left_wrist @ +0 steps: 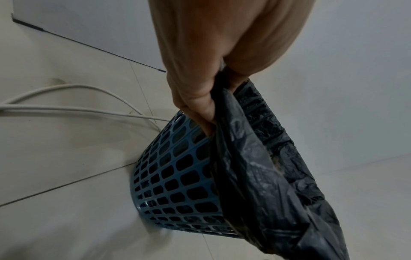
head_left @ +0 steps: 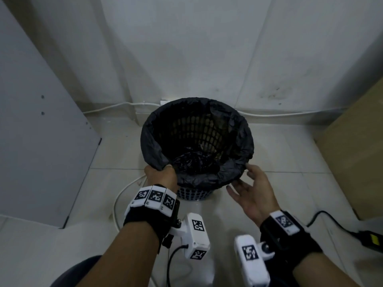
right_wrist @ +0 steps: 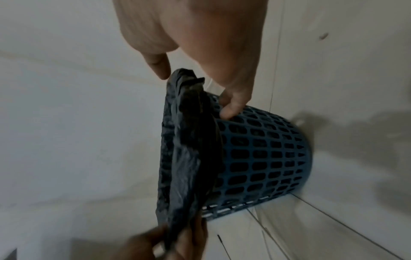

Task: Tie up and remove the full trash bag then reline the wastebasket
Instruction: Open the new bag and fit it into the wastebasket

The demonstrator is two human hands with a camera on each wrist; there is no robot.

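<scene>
A blue lattice wastebasket (head_left: 193, 194) stands on the tiled floor against the wall. A black trash bag (head_left: 207, 180) lines it, with its edge folded over the rim. Crumpled dark plastic lies at the bottom inside. My left hand (head_left: 160, 175) grips a bunched fold of the bag at the near-left rim; in the left wrist view the fingers (left_wrist: 200, 98) curl round the bag (left_wrist: 255, 167) beside the basket (left_wrist: 177, 176). My right hand (head_left: 250, 183) is at the near-right rim with loose, spread fingers. In the right wrist view its fingers (right_wrist: 233, 98) touch the basket (right_wrist: 266, 149) beside the bag's edge (right_wrist: 186, 123).
White cables (head_left: 122, 195) loop on the floor left of the basket and run along the wall's foot. A grey cabinet panel (head_left: 37, 131) stands at the left, a cardboard box (head_left: 356, 141) at the right. A black power adapter (head_left: 371, 239) with its cord lies at the lower right.
</scene>
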